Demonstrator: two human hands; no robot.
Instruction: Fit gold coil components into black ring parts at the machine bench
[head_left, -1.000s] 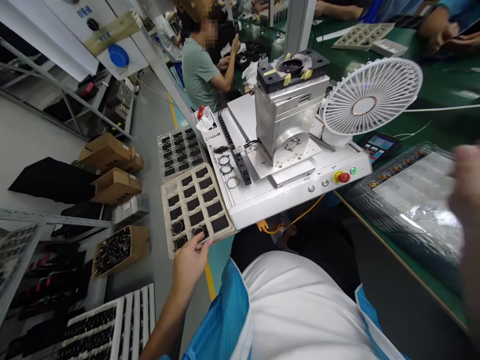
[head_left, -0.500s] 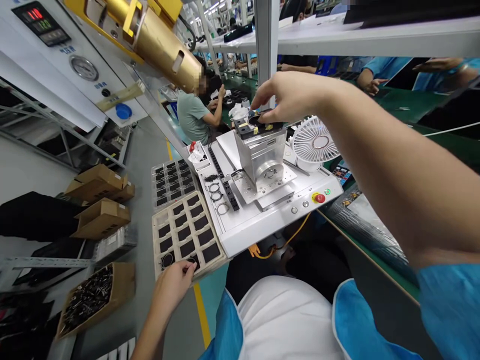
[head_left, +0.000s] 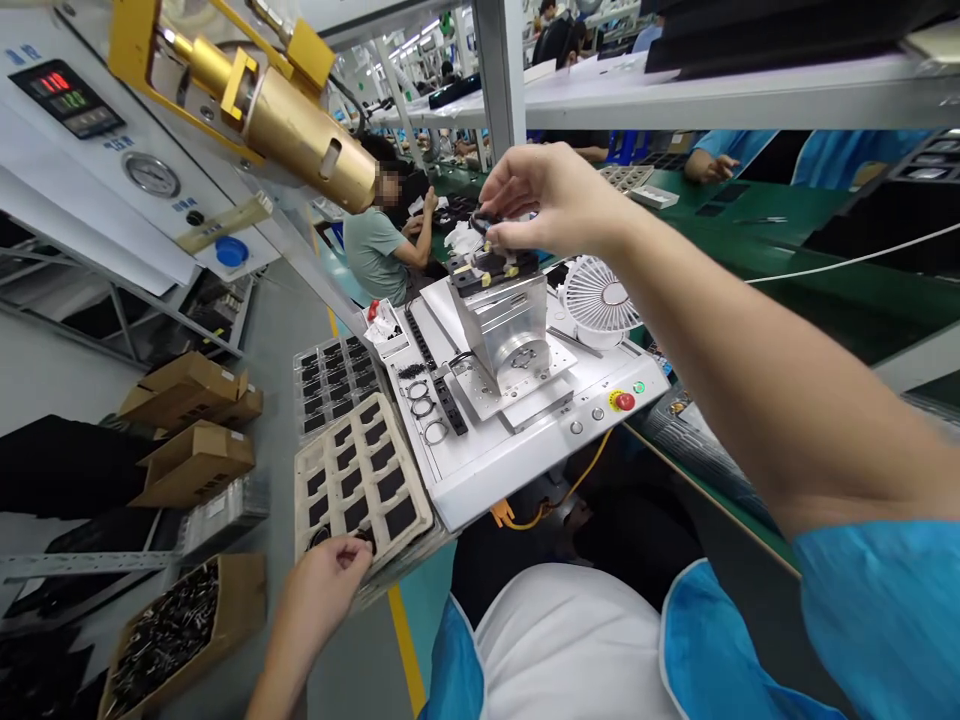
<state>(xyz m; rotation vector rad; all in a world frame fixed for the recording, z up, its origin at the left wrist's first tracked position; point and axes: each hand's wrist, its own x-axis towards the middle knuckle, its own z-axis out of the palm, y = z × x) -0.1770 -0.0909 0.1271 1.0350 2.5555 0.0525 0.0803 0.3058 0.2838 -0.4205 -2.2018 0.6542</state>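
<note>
White machine (head_left: 517, 465): stands at the middle, bearing the metal block.
Beige tray (head_left: 424, 518): left of the machine, dark pieces in its pockets; a bump from the near wrist might shift it.
Metal block (head_left: 517, 315): has a black holder (head_left: 527, 263) with yellow tape on top.
Right hand (head_left: 555, 205): above the holder, fingers pinching a dark round part.
Left hand (head_left: 322, 580): at the tray's near edge, fingers drawn together by a dark ring (head_left: 365, 537); cannot tell whether they grip it.
Round part (head_left: 482, 222): just above the holder; a loose pinch could drop it.
</note>
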